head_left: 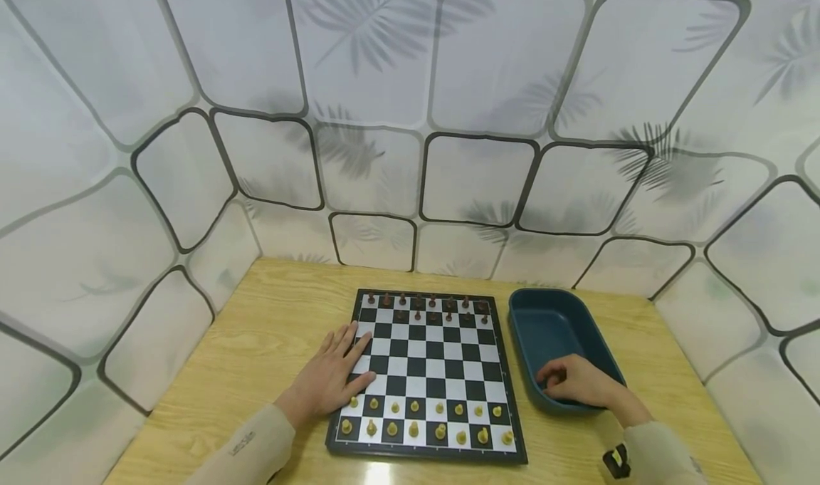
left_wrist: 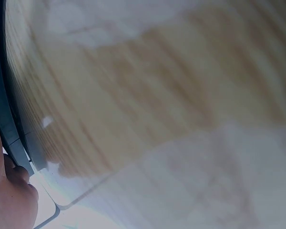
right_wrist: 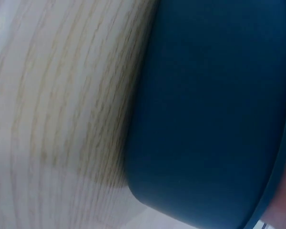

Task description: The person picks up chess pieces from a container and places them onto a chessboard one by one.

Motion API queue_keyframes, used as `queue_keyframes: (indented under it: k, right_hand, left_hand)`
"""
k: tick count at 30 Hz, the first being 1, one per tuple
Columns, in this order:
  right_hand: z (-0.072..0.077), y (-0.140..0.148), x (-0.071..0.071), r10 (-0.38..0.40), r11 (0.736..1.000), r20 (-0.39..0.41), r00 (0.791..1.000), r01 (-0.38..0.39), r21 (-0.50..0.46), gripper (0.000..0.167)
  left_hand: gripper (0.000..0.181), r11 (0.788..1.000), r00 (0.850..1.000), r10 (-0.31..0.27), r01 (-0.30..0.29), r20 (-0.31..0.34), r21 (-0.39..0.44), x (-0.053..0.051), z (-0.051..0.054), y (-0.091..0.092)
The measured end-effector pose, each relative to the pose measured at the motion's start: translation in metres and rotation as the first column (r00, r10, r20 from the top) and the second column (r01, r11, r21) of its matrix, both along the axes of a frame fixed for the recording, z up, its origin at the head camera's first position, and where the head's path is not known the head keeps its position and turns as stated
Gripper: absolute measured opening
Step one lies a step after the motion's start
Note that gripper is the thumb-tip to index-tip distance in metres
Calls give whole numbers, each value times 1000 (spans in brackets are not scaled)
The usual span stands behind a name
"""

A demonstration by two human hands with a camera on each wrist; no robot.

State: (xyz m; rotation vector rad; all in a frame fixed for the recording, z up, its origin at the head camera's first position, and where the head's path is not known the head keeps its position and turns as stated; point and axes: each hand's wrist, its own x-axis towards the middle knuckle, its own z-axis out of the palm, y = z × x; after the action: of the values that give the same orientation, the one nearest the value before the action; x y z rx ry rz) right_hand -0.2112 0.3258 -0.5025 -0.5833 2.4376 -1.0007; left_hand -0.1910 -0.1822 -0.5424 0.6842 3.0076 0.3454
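A black-and-white chessboard (head_left: 426, 367) lies on the table. Several dark red chess pieces (head_left: 432, 300) stand in its two far rows, the second of these starting at the third square from the left. Yellow chess pieces (head_left: 413, 429) fill the two near rows. My left hand (head_left: 329, 376) rests flat across the board's left edge, fingers spread, thumb close to a yellow pawn (head_left: 354, 402). Inside the near end of a dark blue bin (head_left: 544, 328) is my right hand (head_left: 579, 380), its fingers bent. Whether anything is between those fingertips is hidden.
The bin stands just right of the board on a wooden table (head_left: 256, 314). Patterned fabric walls (head_left: 474, 179) rise behind and at both sides. A small black object (head_left: 616, 461) lies by the right sleeve. The right wrist view shows the bin's outer wall (right_wrist: 209, 109).
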Motion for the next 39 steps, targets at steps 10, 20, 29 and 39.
queue_keyframes:
  k: [10,20,29,39]
  right_hand:
    - [-2,-2,1,-8,1000,-35,999,9,19,14]
    - [-2,-5,2,-36,997,-106,994,43,61,12]
    - [6,-6,1,-96,991,-181,979,111,80,12]
    - [24,-19,-11,-177,978,-260,949,199,61,9]
  left_hand:
    - [82,1000,1000,-3,3,8,4,0,0,0]
    - [83,1000,1000,6,-6,14,6,-1,-1,0]
    - [83,1000,1000,9,-9,8,5,0,-2,0]
    - [83,1000,1000,11,-11,10,-3,0,-1,0]
